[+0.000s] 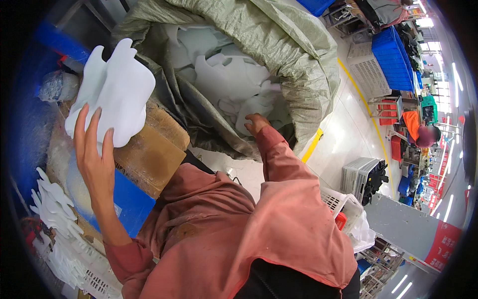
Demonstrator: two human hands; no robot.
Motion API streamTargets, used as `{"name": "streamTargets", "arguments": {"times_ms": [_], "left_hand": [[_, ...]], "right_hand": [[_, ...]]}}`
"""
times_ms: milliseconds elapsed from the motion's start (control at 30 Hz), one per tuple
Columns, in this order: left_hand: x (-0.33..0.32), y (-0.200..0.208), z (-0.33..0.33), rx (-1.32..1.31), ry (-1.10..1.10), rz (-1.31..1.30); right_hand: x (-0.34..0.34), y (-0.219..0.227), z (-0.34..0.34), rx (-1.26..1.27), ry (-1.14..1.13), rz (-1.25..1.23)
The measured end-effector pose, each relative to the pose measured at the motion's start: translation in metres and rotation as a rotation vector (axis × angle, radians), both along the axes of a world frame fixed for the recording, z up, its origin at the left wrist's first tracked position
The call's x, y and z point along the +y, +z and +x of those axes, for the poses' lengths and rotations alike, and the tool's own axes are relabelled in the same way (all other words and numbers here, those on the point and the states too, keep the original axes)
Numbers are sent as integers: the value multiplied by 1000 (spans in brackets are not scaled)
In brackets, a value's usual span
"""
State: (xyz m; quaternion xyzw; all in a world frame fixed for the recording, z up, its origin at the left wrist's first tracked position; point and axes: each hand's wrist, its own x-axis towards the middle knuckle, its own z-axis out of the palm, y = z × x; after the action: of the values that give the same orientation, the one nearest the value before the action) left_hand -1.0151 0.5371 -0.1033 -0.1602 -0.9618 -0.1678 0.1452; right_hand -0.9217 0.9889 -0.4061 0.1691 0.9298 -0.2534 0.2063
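Observation:
A white foam-like cut-out sheet (113, 94) with a lobed, wavy outline lies on a worn cardboard box (154, 144) at the left; whether it is one sheet or a stack I cannot tell. My left hand (94, 149) rests on its near edge, fingers stretched out and spread. Ahead of me, a large woven sack (303, 55) gapes wide, with several similar white cut-outs (231, 77) heaped inside. Into its near right side reaches my right hand (257, 123), fingers curled at the edge of a white piece (251, 109). Its fingertips are partly hidden.
More white cut-outs (55, 209) are piled in a white slotted crate (97, 284) at the lower left. A blue panel (132, 204) sits below the cardboard. To the right are a crate with black items (356, 177), blue bins (393, 57) and a person in orange (412, 124).

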Motion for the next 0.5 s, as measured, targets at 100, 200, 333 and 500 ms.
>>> {"name": "streamTargets", "arguments": {"times_ms": [100,200,333,500], "left_hand": [[10,13,22,-37,-8,14],[17,18,40,-143,30,134],[31,10,64,-340,31,205],[69,-15,88,-524,-119,297]], "right_hand": [[25,-48,-9,45,136,226],[46,-71,-30,25,86,314],[59,-82,-38,159,185,394],[66,-91,-44,182,265,372]]}}
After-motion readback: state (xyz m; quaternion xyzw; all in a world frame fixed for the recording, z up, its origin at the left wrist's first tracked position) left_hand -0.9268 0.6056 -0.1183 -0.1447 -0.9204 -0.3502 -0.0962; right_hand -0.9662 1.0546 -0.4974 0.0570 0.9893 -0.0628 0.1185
